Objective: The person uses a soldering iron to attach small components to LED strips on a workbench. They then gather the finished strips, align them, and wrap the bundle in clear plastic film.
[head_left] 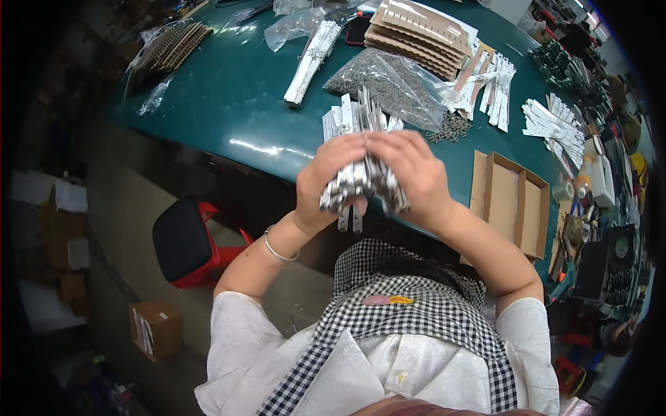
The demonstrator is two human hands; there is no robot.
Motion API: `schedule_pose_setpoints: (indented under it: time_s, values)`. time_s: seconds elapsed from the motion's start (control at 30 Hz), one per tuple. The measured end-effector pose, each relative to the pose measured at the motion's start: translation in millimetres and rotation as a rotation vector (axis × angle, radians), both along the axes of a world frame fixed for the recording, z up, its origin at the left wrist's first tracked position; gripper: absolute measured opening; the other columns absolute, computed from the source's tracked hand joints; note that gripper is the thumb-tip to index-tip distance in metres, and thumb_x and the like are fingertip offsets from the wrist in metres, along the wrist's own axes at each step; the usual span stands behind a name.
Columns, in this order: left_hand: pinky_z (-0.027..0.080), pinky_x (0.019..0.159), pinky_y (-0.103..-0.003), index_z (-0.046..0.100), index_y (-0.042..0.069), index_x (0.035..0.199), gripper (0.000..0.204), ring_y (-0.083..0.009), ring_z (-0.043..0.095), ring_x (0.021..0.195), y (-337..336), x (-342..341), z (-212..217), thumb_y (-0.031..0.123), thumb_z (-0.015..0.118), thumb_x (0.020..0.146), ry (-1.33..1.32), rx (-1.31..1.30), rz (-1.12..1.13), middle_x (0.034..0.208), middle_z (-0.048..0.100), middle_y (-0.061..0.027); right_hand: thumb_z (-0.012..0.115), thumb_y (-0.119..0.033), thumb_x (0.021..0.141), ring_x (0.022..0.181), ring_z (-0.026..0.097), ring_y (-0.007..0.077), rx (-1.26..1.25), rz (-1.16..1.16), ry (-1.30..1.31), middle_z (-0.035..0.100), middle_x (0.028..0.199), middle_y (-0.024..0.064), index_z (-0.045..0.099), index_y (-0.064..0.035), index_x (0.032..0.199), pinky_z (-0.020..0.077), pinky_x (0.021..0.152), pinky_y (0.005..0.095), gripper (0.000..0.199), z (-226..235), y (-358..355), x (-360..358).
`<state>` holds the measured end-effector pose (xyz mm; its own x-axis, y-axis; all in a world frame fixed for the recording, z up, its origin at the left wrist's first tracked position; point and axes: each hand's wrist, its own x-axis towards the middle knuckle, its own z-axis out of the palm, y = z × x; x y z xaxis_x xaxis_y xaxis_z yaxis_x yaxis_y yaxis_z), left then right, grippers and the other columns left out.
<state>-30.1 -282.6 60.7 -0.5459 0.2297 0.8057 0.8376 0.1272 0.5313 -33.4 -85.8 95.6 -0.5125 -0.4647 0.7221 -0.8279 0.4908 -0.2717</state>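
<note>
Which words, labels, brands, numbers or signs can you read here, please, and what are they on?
None are clear enough to read.
Held silvery strips: dark markings, too small.
White strip bundle lying ahead: markings too small.
Pink-and-yellow apron patch: any lettering is too blurred.

The stool (186, 241), red with a black seat, stands on the floor (132, 215) between 8 and 9 o'clock from view centre. The carton (164, 331) is at 8 o'clock. A divided cardboard tray (501, 195), tape roll (564, 191) and white bottle (602, 182) occupy 3 o'clock.
</note>
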Motion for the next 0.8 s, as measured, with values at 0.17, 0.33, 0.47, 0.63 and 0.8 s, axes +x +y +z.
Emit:
schedule_pose_setpoints:
  time_s: [0.17,0.33,0.47,0.63,0.8]
  values:
    - [0.047,0.101,-0.051,0.059,0.002,0.117,0.046,-0.0397,0.059,0.119,-28,24,-48,0.019,0.077,0.079,0.052,-0.249,-0.097,0.124,0.060,-0.0191,0.061,-0.014,0.077,0.102,0.063,0.0312,0.132,0.052,-0.012,0.061,0.115,0.0130,0.060,-0.0034,0.121,0.0561,0.082,0.0380,0.045,-46,-2,27]
    - [0.041,0.107,-0.052,0.061,0.013,0.124,0.039,-0.0395,0.048,0.132,-52,34,-83,0.006,0.062,0.085,0.081,-0.550,-0.105,0.133,0.053,-0.0144,0.059,-0.015,0.077,0.107,0.060,0.0309,0.255,0.112,-0.056,0.059,0.118,0.0134,0.057,-0.0026,0.125,0.0526,0.088,0.0388,0.050,-72,-1,37]
    - [0.043,0.103,-0.046,0.065,0.020,0.118,0.034,-0.0338,0.054,0.127,-55,31,-86,0.011,0.062,0.085,0.241,-0.597,0.051,0.126,0.059,-0.0082,0.058,-0.015,0.080,0.119,0.054,0.0311,0.320,0.078,-0.098,0.055,0.128,0.0127,0.054,-0.0046,0.133,0.0461,0.095,0.0426,0.055,-76,-4,43]
    - [0.045,0.101,-0.046,0.064,0.010,0.112,0.029,-0.0341,0.058,0.122,-35,25,-73,0.008,0.064,0.083,0.175,-0.393,0.011,0.119,0.062,-0.0115,0.059,-0.014,0.081,0.127,0.049,0.0312,0.330,-0.016,-0.077,0.051,0.139,0.0118,0.051,-0.0050,0.136,0.0381,0.100,0.0432,0.056,-75,-8,45]
    - [0.036,0.110,-0.047,0.063,0.005,0.112,0.028,-0.0327,0.061,0.119,-14,20,-33,0.012,0.065,0.085,0.129,-0.250,0.125,0.120,0.065,-0.0133,0.066,-0.018,0.079,0.125,0.050,0.0322,0.177,-0.040,-0.120,0.050,0.142,0.0132,0.049,-0.0041,0.136,0.0361,0.101,0.0433,0.061,-41,-10,33]
